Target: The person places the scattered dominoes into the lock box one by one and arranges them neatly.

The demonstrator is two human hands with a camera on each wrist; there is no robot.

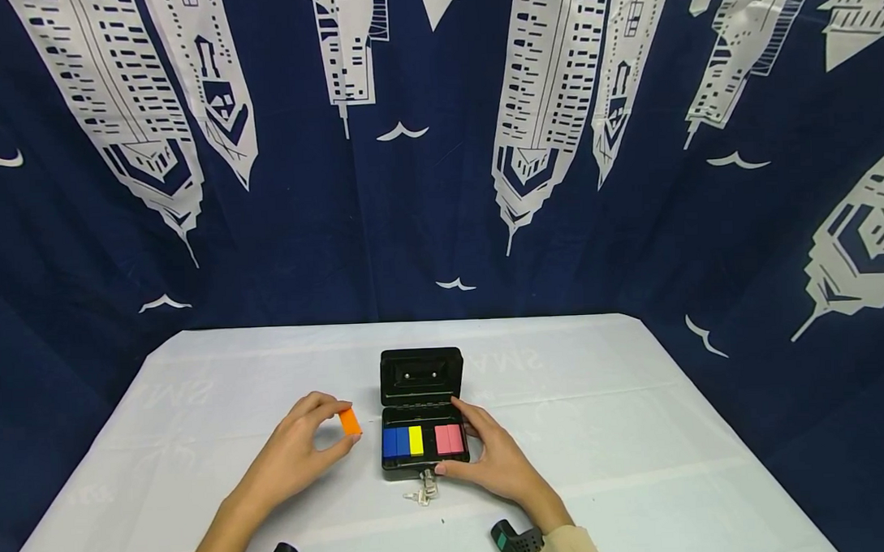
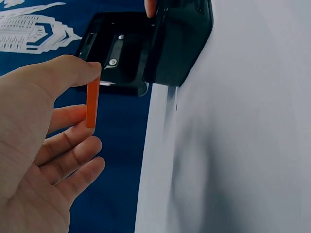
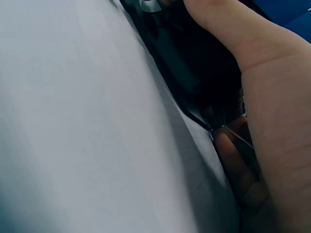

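Observation:
My left hand (image 1: 295, 452) pinches an orange block (image 1: 350, 421) between thumb and fingertips, just left of a black cash box (image 1: 401, 475); in the left wrist view the thin orange block (image 2: 92, 103) shows edge-on. The box's lid (image 1: 420, 376) stands up at the back. Inside lie two blue blocks (image 1: 396, 442), a yellow block (image 1: 415, 441) and two pink blocks (image 1: 449, 439), with a dark gap between yellow and pink. My right hand (image 1: 495, 457) grips the box's right side, thumb at the front and fingers toward the back corner. In the right wrist view, that hand's thumb (image 3: 214, 14) lies against the box.
Keys (image 1: 422, 496) hang from the lock (image 1: 428, 476) on the box's front. The white tabletop (image 1: 639, 464) surrounds the box. Behind it hangs a dark blue cloth (image 1: 301, 232) printed with white buildings. Each wrist wears a black band (image 1: 517, 540).

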